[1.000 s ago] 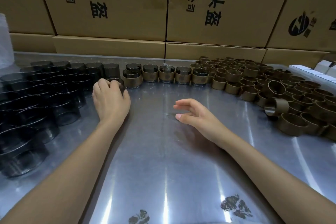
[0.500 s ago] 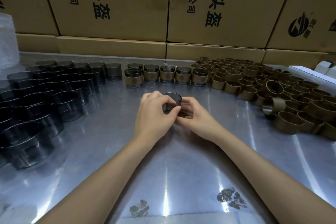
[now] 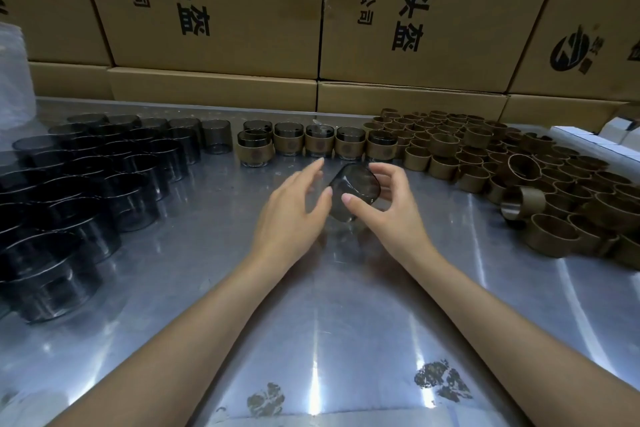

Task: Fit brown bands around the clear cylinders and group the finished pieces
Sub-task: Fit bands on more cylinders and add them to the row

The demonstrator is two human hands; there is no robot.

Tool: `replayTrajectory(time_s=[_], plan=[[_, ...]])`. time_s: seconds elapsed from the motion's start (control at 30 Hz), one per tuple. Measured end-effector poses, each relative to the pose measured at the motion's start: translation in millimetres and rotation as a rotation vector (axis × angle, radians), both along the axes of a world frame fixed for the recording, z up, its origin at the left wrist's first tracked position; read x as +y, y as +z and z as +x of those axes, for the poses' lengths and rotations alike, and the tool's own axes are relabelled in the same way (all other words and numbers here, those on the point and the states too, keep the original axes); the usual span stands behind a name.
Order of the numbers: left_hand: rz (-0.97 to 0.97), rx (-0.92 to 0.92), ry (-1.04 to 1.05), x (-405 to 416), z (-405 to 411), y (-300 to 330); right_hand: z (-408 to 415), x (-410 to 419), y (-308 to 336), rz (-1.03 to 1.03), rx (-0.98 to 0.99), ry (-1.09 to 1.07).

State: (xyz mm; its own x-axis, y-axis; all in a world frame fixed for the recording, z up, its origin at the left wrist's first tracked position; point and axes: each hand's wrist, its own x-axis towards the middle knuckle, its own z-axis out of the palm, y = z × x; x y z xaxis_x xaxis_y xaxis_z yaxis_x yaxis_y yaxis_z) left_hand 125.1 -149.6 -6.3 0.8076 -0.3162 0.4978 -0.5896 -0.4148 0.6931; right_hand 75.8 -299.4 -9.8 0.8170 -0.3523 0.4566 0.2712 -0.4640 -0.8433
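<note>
Since half a second ago the clear cylinder (image 3: pixel 353 192) has risen from between both hands and tipped, so that its open end now faces up and toward the viewer, and the left hand (image 3: pixel 294 208) has let go. The left hand's fingers are spread and nearly straight, with the thumb tip just beside the cylinder's left wall; whether it touches cannot be told. The right hand (image 3: pixel 388 204) holds the cylinder in its grip, thumb on the near wall and curled fingers over the far rim, clamped on the piece above the middle of the tabletop (image 3: pixel 311 322). The cylinder carries no band.

Behind the hands, a row of finished pieces (image 3: pixel 315 144) stands upright, each a cylinder wrapped in a brown band. To the left, bare cylinders (image 3: pixel 86 177) stand packed in rows. To the right lies a heap of loose brown bands (image 3: pixel 519 166), most upright, one tipped on its side. Cardboard boxes (image 3: pixel 225 10) printed with black characters are stacked along the tabletop's far edge.
</note>
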Motion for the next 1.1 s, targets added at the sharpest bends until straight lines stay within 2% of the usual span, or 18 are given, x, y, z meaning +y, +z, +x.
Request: replayTrajectory(time_s=[0.07,0.17,0.47,0.53,0.6,0.7,0.8,0.9,1.03,1.1], plan=[[0.050,-0.045,-0.049,-1,1,-1,0,0,0,-0.028,0.021,-0.027],[0.095,-0.019,-0.080,-1,2,-3,2,-1,-2,-0.072,0.080,-0.055],[0.074,0.083,-0.099,0,6,-4,5,-4,-2,-0.084,0.239,0.021],[0.073,0.089,-0.101,1,7,-4,2,-7,3,-0.036,0.199,0.015],[0.072,0.098,-0.089,2,9,-4,-2,-20,12,-0.140,0.130,-0.167],[0.080,0.098,-0.079,4,10,-4,-13,-57,22,-0.536,0.216,-0.650],[0.076,0.093,-0.079,5,10,-3,-25,-86,26,-0.624,0.355,-0.909],[0.093,0.086,-0.079,5,10,-3,-29,-102,28,-0.594,0.469,-1.009],[0.116,0.075,-0.083,6,11,-4,-31,-114,29,-0.536,0.700,-1.035],[0.124,0.069,-0.082,7,12,-4,-31,-115,27,-0.552,0.719,-1.033]])
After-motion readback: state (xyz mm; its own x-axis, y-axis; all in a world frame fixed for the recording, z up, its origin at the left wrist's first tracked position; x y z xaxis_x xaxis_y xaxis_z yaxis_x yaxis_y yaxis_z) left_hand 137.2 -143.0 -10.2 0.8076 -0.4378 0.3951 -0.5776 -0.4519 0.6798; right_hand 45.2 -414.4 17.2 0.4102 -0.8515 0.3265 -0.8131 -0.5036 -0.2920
